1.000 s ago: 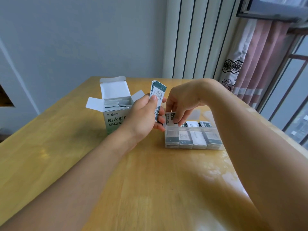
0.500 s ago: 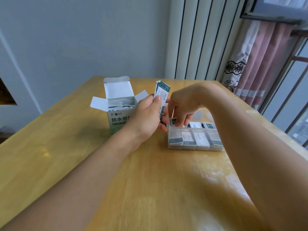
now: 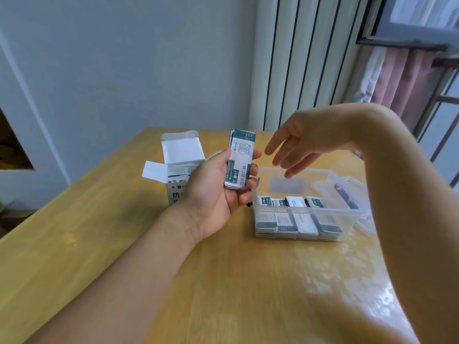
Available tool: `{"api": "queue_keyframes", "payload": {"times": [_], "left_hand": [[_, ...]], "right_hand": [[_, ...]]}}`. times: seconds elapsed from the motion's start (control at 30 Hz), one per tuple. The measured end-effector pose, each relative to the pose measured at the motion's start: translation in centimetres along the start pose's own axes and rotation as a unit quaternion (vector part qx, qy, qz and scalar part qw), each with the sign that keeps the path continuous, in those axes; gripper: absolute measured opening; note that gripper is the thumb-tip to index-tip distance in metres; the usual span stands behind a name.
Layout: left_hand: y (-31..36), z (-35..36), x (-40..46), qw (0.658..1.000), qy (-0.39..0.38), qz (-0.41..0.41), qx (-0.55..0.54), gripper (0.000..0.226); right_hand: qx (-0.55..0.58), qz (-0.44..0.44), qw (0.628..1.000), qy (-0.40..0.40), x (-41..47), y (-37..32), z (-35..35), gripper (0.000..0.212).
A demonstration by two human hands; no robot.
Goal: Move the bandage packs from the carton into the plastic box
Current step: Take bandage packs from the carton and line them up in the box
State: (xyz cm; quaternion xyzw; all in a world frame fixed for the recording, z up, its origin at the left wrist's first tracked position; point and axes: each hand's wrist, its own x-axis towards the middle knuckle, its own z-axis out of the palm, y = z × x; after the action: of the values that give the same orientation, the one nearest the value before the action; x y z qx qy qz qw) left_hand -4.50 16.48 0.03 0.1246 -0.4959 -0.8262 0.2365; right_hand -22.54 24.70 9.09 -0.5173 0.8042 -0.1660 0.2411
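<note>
My left hand (image 3: 218, 192) holds a small stack of white and dark-green bandage packs (image 3: 239, 161) upright, between the carton and the plastic box. The open white carton (image 3: 177, 170) stands behind that hand, flaps up, with more packs lying inside. The clear plastic box (image 3: 308, 212) sits to the right on the table and holds several rows of packs standing on edge. My right hand (image 3: 295, 145) hovers above the box's left end with fingers spread and nothing in it.
The wooden table (image 3: 223, 281) carries everything; its far edge runs by a grey wall and a ribbed white radiator. The box's clear lid (image 3: 347, 187) lies just behind the box on the right. A pink curtain and window bars are at the far right.
My right hand has lifted out of the box's left end and spread its fingers, empty. My left hand has turned the stack so its printed face shows.
</note>
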Motion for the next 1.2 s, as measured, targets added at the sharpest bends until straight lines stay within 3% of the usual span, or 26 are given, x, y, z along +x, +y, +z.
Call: {"api": "queue_keyframes", "payload": {"times": [0.2, 0.3, 0.5, 0.67, 0.77, 0.87, 0.97, 1.07, 1.2], "left_hand": [[0.1, -0.1, 0.0, 0.999, -0.016, -0.022, -0.037, 0.044], [0.2, -0.1, 0.0, 0.999, -0.017, -0.026, -0.033, 0.044], [0.3, -0.2, 0.1, 0.999, -0.017, -0.028, -0.022, 0.044], [0.5, -0.3, 0.0, 0.998, -0.007, -0.022, 0.05, 0.045], [0.9, -0.5, -0.1, 0.998, 0.002, -0.019, 0.062, 0.055], [1.4, -0.4, -0.2, 0.999, 0.006, 0.035, -0.013, 0.056], [1.5, -0.3, -0.1, 0.99, 0.002, 0.14, -0.021, 0.032], [1.4, -0.5, 0.1, 0.985, -0.006, 0.171, 0.002, 0.045], [1.7, -1.0, 0.0, 0.988, -0.015, 0.149, 0.036, 0.042]], "right_hand": [[0.103, -0.127, 0.985, 0.052, -0.9, -0.6, -0.6, 0.028], [0.068, -0.168, 0.982, 0.05, -0.6, -1.9, 0.3, 0.024], [-0.106, -0.158, 0.98, 0.065, 0.1, -3.6, 1.8, 0.026], [-0.12, -0.201, 0.961, 0.147, 0.3, -4.1, 1.9, 0.011], [-0.093, -0.209, 0.961, 0.158, 0.5, -3.4, 1.6, 0.004], [0.1, -0.214, 0.963, 0.131, 0.7, -2.2, 1.1, 0.003], [0.27, -0.192, 0.943, 0.041, 1.2, -1.2, 1.0, 0.002], [0.297, -0.19, 0.931, -0.096, 1.9, -0.5, 1.6, 0.013], [0.292, -0.205, 0.915, -0.19, 2.2, 0.0, 2.0, 0.014]]}}
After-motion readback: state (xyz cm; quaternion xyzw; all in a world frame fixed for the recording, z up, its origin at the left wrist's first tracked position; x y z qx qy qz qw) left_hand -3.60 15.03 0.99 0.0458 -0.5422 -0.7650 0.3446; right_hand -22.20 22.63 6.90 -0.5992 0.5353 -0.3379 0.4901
